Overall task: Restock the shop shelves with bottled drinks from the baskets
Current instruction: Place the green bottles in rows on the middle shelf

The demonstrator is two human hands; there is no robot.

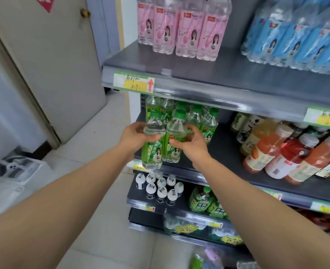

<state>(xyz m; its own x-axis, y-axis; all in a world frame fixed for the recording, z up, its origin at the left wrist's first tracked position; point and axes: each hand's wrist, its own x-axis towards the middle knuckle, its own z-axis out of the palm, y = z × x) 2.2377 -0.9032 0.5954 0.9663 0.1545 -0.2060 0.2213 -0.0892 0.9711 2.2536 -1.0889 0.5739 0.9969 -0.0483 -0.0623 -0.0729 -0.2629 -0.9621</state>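
Note:
Two clear bottles with green labels and green caps stand side by side at the front left of the second shelf (226,152). My left hand (133,138) grips the left green bottle (153,146), whose base hangs over the shelf lip. My right hand (191,144) is wrapped around the right green bottle (174,140). Several more green bottles (203,119) stand behind them on the same shelf.
Pink bottles (179,30) and wrapped blue bottles (300,39) fill the top shelf (208,74). Orange and red juice bottles (280,154) stand to the right on the second shelf. White-capped bottles (160,187) sit one shelf lower. A grey door (49,61) and tiled floor (102,133) lie left.

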